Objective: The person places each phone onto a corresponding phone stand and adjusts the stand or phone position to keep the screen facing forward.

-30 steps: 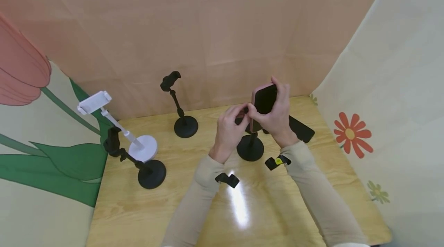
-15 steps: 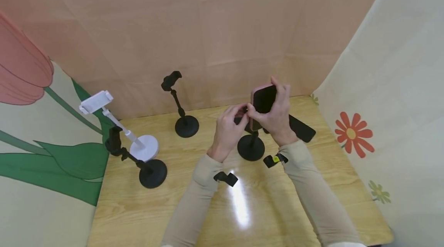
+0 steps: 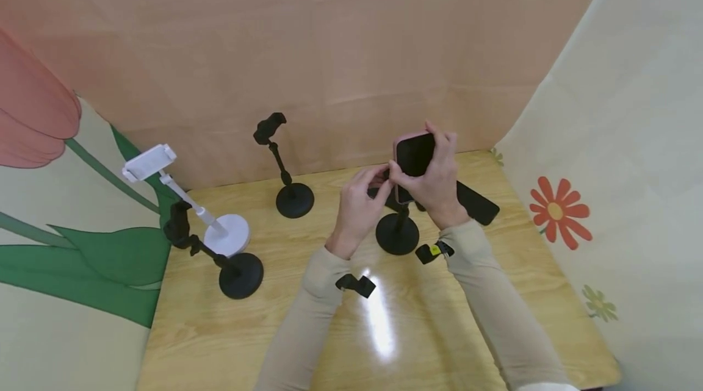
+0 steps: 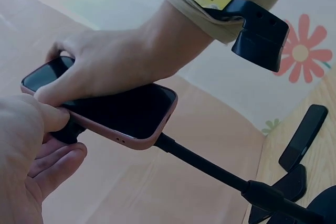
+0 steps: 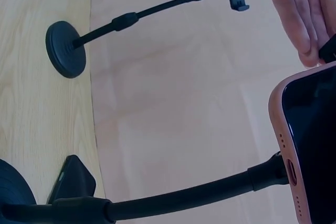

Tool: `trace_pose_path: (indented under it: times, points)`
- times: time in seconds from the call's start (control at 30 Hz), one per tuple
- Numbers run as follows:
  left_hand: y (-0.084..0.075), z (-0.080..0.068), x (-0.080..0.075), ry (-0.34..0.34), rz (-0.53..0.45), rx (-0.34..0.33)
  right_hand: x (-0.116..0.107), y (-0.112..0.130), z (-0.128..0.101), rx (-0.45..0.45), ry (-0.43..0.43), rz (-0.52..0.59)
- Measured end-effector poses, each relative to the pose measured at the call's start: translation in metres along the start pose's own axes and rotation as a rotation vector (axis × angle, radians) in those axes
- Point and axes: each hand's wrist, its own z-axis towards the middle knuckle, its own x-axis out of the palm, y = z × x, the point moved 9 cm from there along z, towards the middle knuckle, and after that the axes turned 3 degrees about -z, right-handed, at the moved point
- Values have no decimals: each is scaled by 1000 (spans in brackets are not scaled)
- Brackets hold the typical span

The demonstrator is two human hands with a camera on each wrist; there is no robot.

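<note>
One pink-cased phone [image 3: 415, 155] held up above a wooden table [image 3: 209, 342]

At the far left we see a white stand [image 3: 204, 214] with its tilted holder raised, and just in front of it a black stand [image 3: 221, 260] on a round base. Further right, near the back edge, we find a second black stand [image 3: 286, 178]. Next comes the left hand [image 3: 357, 208], thumb and fingers pinching a small black part [image 4: 68, 132] at the phone's left edge. The phone itself is at the head of a third black stand [image 3: 397, 235], whose stem runs up behind it; we cannot tell whether the holder is fastened around it. The right hand [image 3: 438, 190] grips the phone, thumb stretched across to its left edge. To the right of the base lies a dark slab [image 4: 292, 183], and beyond that a black phone [image 3: 478, 203] rests flat on the table. At the far right we see a red flower [image 3: 557, 213] on pale cloth [image 3: 631, 104]
</note>
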Motion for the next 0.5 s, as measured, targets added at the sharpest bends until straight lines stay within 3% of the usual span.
trace_pose_path:
  times: [0.5]
  points:
    - [-2, 2, 2, -40, -8, -21, 0, 0, -1, 79, -13, 11]
